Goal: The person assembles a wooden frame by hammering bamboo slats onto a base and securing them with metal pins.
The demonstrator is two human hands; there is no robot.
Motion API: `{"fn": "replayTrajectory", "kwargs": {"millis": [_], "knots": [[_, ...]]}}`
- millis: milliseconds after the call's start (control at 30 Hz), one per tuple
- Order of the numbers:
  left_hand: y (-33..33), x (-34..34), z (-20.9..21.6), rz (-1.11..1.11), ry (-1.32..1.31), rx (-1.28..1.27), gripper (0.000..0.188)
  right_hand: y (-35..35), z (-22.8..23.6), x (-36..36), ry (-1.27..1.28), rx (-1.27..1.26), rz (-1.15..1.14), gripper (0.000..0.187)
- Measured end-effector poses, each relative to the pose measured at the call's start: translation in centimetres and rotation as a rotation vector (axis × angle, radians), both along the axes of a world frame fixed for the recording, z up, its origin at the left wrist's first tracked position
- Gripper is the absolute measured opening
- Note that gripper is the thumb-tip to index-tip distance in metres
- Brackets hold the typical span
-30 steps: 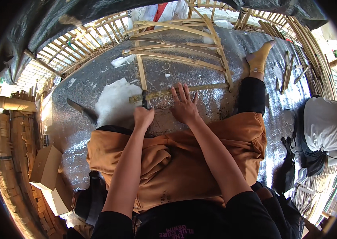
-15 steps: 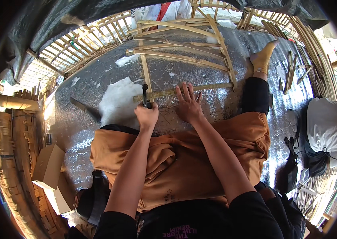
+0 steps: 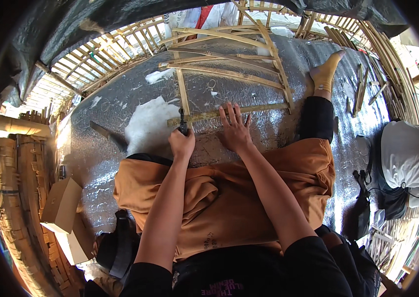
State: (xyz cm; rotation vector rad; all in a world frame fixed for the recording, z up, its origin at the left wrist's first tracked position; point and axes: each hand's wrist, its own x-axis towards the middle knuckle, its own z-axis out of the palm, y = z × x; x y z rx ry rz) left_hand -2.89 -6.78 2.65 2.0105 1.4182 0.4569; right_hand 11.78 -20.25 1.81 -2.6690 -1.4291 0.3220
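My left hand [image 3: 182, 143] is closed round a hammer [image 3: 183, 122] with a narrow black head; its handle is mostly hidden by my fist. The head is over the near left corner of a bamboo frame [image 3: 182, 91], where an upright slat meets a crosswise bamboo strip [image 3: 209, 115]. My right hand [image 3: 235, 129] lies with fingers spread, its fingertips on the strip. Several thin slats [image 3: 229, 74] cross the frame's far part between its two side pieces. Any nail under the hammer is too small to make out.
White fluffy stuffing [image 3: 147, 123] lies left of my left hand, with a dark flat blade-like tool [image 3: 106, 134] beside it. A cardboard box [image 3: 63, 208] stands at the left. Loose bamboo pieces [image 3: 361, 91] and a grey bag [image 3: 407, 156] are at the right. My outstretched foot [image 3: 324, 74] flanks the frame.
The hammer head has swung down and turned in my left hand, closer to the frame's corner. My right hand has stayed spread on the strip.
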Motion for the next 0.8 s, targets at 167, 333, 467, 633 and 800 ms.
{"fn": "replayTrajectory", "kwargs": {"millis": [167,333,467,633,800], "knots": [[-0.2,-0.1,-0.4,0.072,-0.242,0.106,0.029,-0.1,0.7,0.0,0.000,-0.019,0.000,0.091],[-0.3,-1.1,0.7,0.108,-0.221,0.092,0.026,-0.2,0.7,-0.2,0.075,0.006,-0.013,0.092],[-1.6,-1.3,-0.2,0.078,-0.343,-0.084,0.024,-0.3,0.4,0.0,0.062,0.022,-0.017,0.092],[-2.5,-0.7,-0.6,-0.016,-0.077,0.127,0.035,-0.2,0.2,0.1,0.019,0.029,-0.015,0.094],[-3.0,-0.2,2.1,0.061,-0.139,0.170,0.032,-0.1,0.0,0.1,0.024,-0.005,-0.025,0.094]]}}
